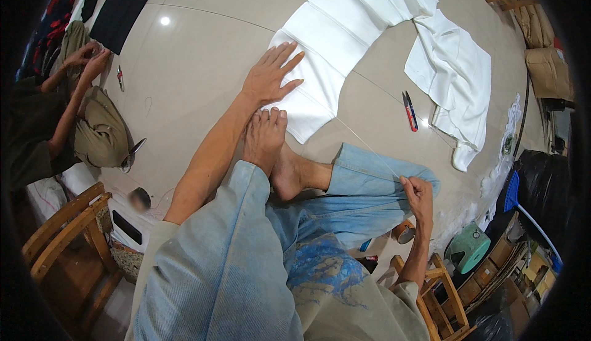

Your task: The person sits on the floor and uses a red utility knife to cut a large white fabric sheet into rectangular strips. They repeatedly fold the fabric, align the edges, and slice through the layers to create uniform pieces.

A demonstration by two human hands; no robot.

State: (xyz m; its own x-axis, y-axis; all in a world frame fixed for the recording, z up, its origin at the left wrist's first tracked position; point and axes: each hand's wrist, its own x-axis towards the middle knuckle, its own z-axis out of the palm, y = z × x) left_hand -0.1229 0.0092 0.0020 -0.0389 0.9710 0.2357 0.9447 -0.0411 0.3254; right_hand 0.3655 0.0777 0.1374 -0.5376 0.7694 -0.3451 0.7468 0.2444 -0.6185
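One thread [368,148] leads up-left from the pinching fingers of the right hand [419,198] to the cloth [319,73]. The left hand [266,76] lies there, spread.

No text, label, brand, number or sign is showing legibly. The blue patterned print [329,270] on the beige fabric shirt [345,317] is presenting no readable characters; the brown cardboard boxes [485,273] at right are appearing too small for reading any marking.
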